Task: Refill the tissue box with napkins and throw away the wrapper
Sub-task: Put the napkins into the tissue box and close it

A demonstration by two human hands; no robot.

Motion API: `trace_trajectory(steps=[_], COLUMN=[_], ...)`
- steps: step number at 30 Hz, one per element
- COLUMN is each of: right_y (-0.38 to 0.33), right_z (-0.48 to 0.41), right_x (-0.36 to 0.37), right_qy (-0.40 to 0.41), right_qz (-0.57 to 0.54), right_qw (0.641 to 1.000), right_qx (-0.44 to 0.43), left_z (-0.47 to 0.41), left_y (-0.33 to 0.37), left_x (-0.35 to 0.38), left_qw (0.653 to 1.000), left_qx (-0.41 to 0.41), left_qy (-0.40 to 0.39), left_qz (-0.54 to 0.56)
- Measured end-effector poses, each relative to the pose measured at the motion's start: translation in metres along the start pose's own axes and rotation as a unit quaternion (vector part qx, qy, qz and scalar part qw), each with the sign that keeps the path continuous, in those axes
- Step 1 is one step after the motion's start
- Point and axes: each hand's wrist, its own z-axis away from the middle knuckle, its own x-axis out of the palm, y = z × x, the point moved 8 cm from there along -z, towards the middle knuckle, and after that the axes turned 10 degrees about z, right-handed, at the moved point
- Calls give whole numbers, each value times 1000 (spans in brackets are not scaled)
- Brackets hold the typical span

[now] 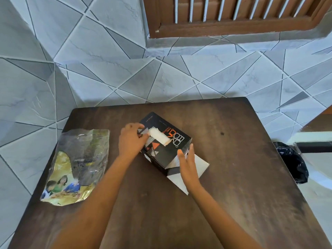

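Note:
A black tissue box [171, 150] with orange triangles lies on the dark wooden table [233, 168]. White napkins [159, 138] show through its top slot. My left hand [131, 139] grips the box's far left end, fingers curled over it. My right hand [187, 162] is flat and open against the box's near right end, over its opened white flap [201, 165]. The empty plastic wrapper [77, 166], clear with a gold print of people, lies flat at the table's left edge, apart from both hands.
A bin lined with a black bag [292, 162] stands on the floor off the table's right side. A tiled wall runs behind the table, with a brown wooden shutter [233, 15] above.

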Motion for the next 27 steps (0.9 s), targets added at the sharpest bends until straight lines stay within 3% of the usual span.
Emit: trace_trajectory(steps=[2, 5, 11, 13, 17, 19, 21, 24, 27], right_y=[0, 4, -7, -11, -16, -20, -21, -15, 8], right_z=[5, 6, -22, -38, -57, -61, -66, -71, -74], right_x=[16, 29, -4, -23, -31, -32, -35, -55, -79], right_qy=[-11, -18, 71, 63, -56, -78, -62, 21, 45], right_qz=[1, 6, 15, 61, 127, 162, 211, 300, 364], right_qw=[1000, 1000, 997, 996, 989, 982, 974, 952, 929], right_qx=[-14, -22, -29, -34, -47, -50, -61, -55, 52], left_z=[-26, -34, 0, 26, 63, 59, 46, 36, 32], left_y=[-22, -40, -49, -54, -54, -53, -47, -39, -40], left_x=[0, 8, 11, 19, 29, 24, 11, 8, 14], left_qw=[997, 988, 965, 956, 932, 945, 971, 987, 987], left_qx=[-40, -80, -79, -111, -185, -166, -115, -73, -50], left_qy=[-52, -133, -194, -243, -311, -282, -195, -146, -148], left_qz=[-43, 10, -159, -121, 25, -20, -82, -11, 31])
